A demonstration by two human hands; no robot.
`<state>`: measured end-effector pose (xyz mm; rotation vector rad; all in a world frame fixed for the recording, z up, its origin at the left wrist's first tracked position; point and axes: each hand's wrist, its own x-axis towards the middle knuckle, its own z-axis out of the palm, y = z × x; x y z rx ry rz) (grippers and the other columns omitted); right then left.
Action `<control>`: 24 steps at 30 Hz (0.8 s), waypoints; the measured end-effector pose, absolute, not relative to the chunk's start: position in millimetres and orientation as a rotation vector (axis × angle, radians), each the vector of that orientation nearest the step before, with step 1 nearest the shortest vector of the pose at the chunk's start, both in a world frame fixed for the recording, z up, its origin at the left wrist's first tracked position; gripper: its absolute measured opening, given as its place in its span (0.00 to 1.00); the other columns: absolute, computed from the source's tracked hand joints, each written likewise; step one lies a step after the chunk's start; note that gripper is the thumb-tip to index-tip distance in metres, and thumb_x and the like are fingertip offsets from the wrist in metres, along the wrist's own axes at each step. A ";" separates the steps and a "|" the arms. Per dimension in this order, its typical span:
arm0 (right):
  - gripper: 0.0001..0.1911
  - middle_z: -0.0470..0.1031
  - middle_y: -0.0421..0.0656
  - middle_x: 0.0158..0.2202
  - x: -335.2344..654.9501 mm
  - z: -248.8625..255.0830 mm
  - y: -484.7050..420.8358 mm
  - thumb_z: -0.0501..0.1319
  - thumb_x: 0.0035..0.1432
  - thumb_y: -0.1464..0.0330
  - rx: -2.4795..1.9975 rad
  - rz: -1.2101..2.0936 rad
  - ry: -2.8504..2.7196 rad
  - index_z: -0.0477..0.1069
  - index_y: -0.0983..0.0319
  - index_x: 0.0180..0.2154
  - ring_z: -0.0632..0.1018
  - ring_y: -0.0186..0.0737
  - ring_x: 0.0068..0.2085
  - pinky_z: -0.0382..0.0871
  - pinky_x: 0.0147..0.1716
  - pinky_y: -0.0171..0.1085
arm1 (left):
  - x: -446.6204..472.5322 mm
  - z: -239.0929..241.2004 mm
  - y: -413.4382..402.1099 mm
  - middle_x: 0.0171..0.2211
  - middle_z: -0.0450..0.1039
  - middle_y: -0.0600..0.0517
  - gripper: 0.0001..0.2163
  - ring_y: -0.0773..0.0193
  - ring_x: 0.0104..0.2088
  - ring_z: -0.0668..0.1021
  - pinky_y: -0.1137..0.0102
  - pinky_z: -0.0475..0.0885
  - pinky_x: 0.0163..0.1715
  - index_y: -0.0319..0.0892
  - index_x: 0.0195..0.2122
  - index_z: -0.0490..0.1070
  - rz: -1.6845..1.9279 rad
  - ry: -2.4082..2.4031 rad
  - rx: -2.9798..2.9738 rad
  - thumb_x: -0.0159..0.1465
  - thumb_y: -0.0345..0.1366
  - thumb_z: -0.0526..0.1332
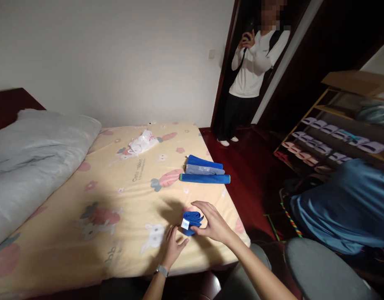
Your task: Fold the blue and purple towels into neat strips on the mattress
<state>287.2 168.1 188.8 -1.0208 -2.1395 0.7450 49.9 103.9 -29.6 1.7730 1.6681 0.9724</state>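
A small rolled blue cloth [191, 221] with a white tag lies near the front right corner of the bed [126, 216]. My right hand [212, 223] curves over the roll's right side, fingers touching it. Just left of and below the roll, my left hand [173, 245] rests on the sheet with its fingers stretched out and the fingertips beside the roll. A watch shows on my left wrist. Farther back on the bed lie three rolled blue and grey cloths [204, 170] side by side.
A grey pillow [32, 154] lies at the left and a white plastic bag [143, 143] at the far end. A person in a white top [254, 71] stands in the doorway. A shoe rack [332, 141] and a blue bag [345, 204] stand to the right.
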 end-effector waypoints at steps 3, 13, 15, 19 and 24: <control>0.50 0.61 0.51 0.67 301.1 176.1 156.9 0.72 0.50 0.53 -1.107 0.796 -2.101 0.54 0.53 0.68 0.63 0.58 0.66 0.60 0.64 0.56 | 45.7 -31.3 98.9 0.60 0.69 0.40 0.29 0.47 0.62 0.70 0.49 0.67 0.61 0.44 0.60 0.64 1.028 1.696 1.674 0.61 0.48 0.65; 0.32 0.68 0.48 0.63 290.0 156.4 120.8 0.70 0.54 0.66 -0.996 1.084 -2.017 0.68 0.52 0.60 0.68 0.52 0.64 0.62 0.64 0.53 | 46.4 -29.0 81.2 0.61 0.69 0.41 0.24 0.49 0.64 0.69 0.52 0.66 0.63 0.45 0.61 0.63 1.048 1.704 1.446 0.64 0.45 0.59; 0.23 0.72 0.48 0.58 283.1 161.9 121.9 0.68 0.56 0.66 -0.958 1.135 -1.970 0.73 0.52 0.55 0.72 0.50 0.60 0.66 0.61 0.50 | 48.4 -30.2 80.3 0.62 0.68 0.40 0.23 0.50 0.64 0.69 0.53 0.65 0.63 0.44 0.61 0.62 1.055 1.681 1.422 0.65 0.42 0.57; 0.21 0.73 0.47 0.55 278.8 166.9 125.7 0.67 0.59 0.65 -0.949 1.143 -1.938 0.73 0.52 0.54 0.73 0.48 0.58 0.68 0.59 0.48 | 48.4 -36.4 78.3 0.62 0.68 0.40 0.23 0.49 0.64 0.69 0.52 0.66 0.63 0.43 0.60 0.63 1.060 1.666 1.364 0.64 0.42 0.56; 0.18 0.72 0.46 0.50 279.8 172.0 128.4 0.65 0.61 0.63 -1.004 1.118 -1.933 0.73 0.51 0.53 0.73 0.48 0.54 0.70 0.55 0.45 | 54.5 -34.1 83.2 0.58 0.72 0.41 0.28 0.48 0.58 0.75 0.53 0.72 0.57 0.46 0.61 0.65 0.974 1.566 1.380 0.59 0.43 0.64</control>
